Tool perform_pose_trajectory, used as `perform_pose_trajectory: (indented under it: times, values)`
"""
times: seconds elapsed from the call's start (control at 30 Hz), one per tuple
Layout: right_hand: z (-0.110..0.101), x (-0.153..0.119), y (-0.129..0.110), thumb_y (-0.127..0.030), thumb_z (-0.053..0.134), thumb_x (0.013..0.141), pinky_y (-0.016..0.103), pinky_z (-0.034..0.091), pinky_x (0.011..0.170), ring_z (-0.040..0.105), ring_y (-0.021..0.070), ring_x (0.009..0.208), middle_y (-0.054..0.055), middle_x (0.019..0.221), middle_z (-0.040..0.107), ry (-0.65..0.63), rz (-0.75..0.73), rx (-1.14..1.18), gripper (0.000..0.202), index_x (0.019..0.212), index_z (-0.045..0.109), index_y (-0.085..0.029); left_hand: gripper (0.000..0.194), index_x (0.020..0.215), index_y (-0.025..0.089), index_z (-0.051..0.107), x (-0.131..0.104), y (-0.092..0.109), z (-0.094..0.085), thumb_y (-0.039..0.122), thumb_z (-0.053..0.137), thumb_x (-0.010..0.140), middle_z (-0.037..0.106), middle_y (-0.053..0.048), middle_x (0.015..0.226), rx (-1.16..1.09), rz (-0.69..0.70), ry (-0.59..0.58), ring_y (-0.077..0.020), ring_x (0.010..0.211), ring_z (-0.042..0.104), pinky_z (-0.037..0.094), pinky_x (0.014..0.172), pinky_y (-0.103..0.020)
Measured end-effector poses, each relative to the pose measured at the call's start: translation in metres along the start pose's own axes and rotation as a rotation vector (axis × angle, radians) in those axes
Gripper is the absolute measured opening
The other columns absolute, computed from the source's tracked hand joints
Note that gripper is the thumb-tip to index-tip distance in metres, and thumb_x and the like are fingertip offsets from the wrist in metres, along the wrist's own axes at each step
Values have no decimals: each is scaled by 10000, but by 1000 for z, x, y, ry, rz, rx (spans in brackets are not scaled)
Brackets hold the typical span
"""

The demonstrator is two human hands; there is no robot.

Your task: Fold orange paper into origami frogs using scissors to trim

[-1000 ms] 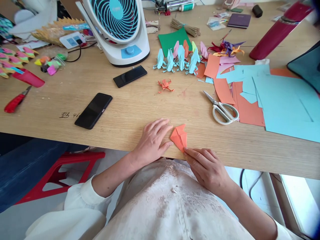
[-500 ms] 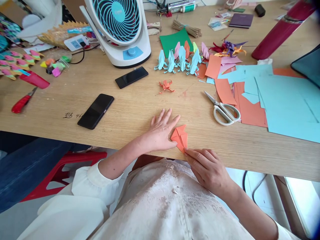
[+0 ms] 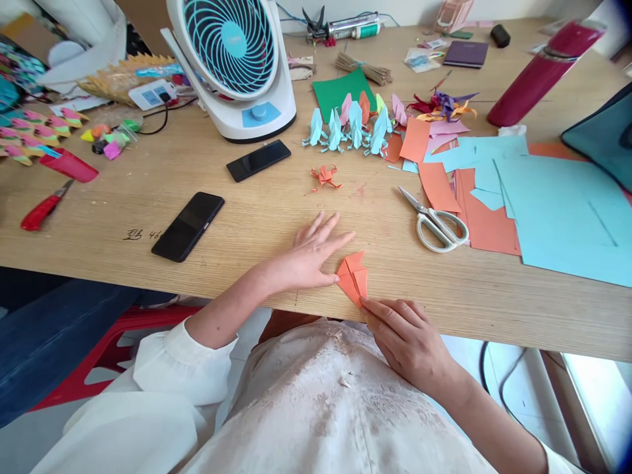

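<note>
A folded piece of orange origami paper (image 3: 352,276) lies on the table near the front edge, its lower tip pointing toward me. My right hand (image 3: 402,332) pinches that tip between thumb and fingers. My left hand (image 3: 312,257) is open with fingers spread, its thumb touching the left corner of the paper. Beyond my hands sits a small orange origami figure with thin legs (image 3: 326,178). White-handled scissors (image 3: 437,224) lie to the right with blades partly apart.
Two black phones (image 3: 188,227) lie at the left, near a white fan (image 3: 257,115). Several light blue paper figures (image 3: 355,125) stand at the back. Orange and blue sheets (image 3: 567,204) spread at the right, below a red flask (image 3: 533,82). A red-handled cutter (image 3: 42,210) rests far left.
My left hand has drawn slightly left, its thumb now at the paper's corner. A flap of the orange paper stands out more. My right hand keeps its pinch.
</note>
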State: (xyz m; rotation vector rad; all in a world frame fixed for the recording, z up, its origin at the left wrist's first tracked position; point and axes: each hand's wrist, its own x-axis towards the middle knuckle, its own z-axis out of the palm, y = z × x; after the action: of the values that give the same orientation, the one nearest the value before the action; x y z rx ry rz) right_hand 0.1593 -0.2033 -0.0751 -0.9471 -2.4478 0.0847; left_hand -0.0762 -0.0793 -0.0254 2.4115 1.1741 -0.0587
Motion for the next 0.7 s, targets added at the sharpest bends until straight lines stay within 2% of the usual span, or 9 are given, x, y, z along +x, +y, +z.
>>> perform_pose_trajectory:
  times: [0.07,0.13,0.2,0.27,0.37,0.53,0.7]
  values:
    - [1,-1,0,-9,550,920,414,481,797,621,269,1025,172,1280,669,-1,0,-2,251,1134,661,-79,674,1489,281,409,-4,8,7,252,673,869,130,-117,1661,-23,72,106,-318,1539,85,180,1215,-491]
    - [3,-3,0,-10,543,920,418,484,804,616,272,1039,170,1293,662,-3,-2,-15,271,1157,656,-77,511,1375,240,523,-5,18,15,298,664,887,400,-134,1505,-37,13,231,-298,1399,357,296,1156,-467]
    - [3,-4,0,-7,528,922,421,487,806,611,274,1051,170,1311,652,-11,-3,-32,299,1186,648,-79,465,1231,209,590,-2,26,23,404,732,834,530,-126,1306,-28,-75,295,-310,1211,475,385,1053,-485]
    - [4,-6,0,-12,519,927,425,492,817,607,274,1070,174,1333,638,-22,-5,-37,312,1206,641,-81,443,1108,192,601,2,30,29,439,778,786,561,-105,1180,-35,-134,314,-302,1110,501,423,980,-470]
    - [7,-10,1,-35,527,937,438,498,857,590,280,1124,185,1367,613,-22,-17,-31,299,1211,640,-82,410,991,193,556,8,34,32,360,830,736,586,-76,1098,-103,-161,322,-279,1055,529,436,934,-423]
    - [14,-17,2,-49,552,935,460,492,939,546,291,1229,198,1435,556,-8,-33,-43,327,1256,615,-64,444,1005,219,483,10,35,23,250,818,715,621,4,955,-335,-183,264,-193,842,595,441,770,-318]
    - [14,-16,3,-54,553,938,466,492,947,545,292,1240,203,1443,546,-9,-37,-28,381,1319,571,-60,380,989,213,540,10,34,15,208,782,697,613,44,854,-571,-160,204,-139,742,568,404,671,-254]
